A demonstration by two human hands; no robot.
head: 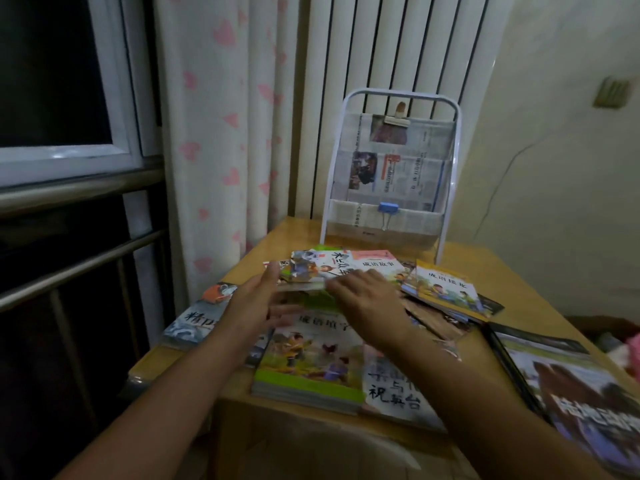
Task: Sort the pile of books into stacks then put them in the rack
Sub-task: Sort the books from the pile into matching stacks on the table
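Picture books lie scattered over a small wooden table [526, 299]. A green-edged book [308, 358] lies nearest, with a white book bearing black characters [391, 393] overlapping its right side. Behind them sits a small stack topped by a cartoon cover [311, 268] and a pink book [377, 265]. My left hand [256, 299] reaches to the stack's left edge, thumb up and fingers straight, blurred. My right hand [370, 299] lies palm down on the pile, fingertips at the stack's near edge. The white-framed rack [388, 168], its pockets lined with newspaper, stands at the table's back.
A yellow book [443, 289] lies right of the stack, a blue-grey book [197, 320] at the table's left edge, a large dark book [581, 403] at the near right. A curtain [221, 133], window bars and a radiator [381, 46] close in the left and back.
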